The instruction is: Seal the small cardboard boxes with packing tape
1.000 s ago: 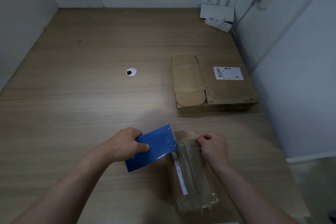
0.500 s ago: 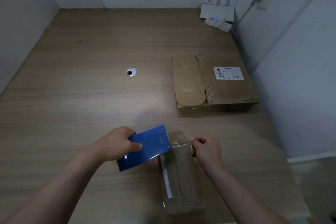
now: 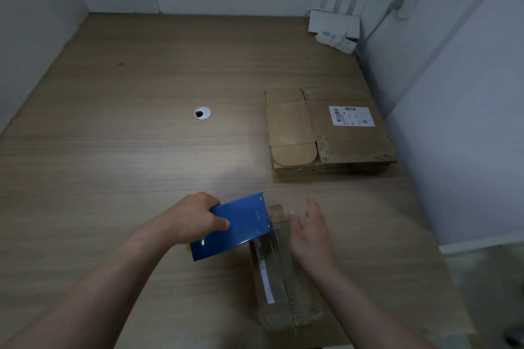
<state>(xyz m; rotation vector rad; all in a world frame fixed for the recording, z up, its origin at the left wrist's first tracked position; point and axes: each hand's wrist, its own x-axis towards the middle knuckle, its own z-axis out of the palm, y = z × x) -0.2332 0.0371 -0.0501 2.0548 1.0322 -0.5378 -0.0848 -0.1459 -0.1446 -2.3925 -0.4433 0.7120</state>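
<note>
Near the desk's point(image 3: 136, 156) front edge lies the box point(image 3: 279, 286). My left hand point(image 3: 195, 218) grips the blue dispenser point(image 3: 241, 225) at its far end; my right hand point(image 3: 309, 235) hangs over its right side, fingers loose and apart. Farther right, flattened boxes point(image 3: 326, 139) lie stacked.

small box point(image 3: 283, 275): lower centre, on the table point(image 3: 127, 178)
tape dispenser point(image 3: 235, 225): over its far left corner
flat cartons point(image 3: 326, 136): behind it — centre right
</note>
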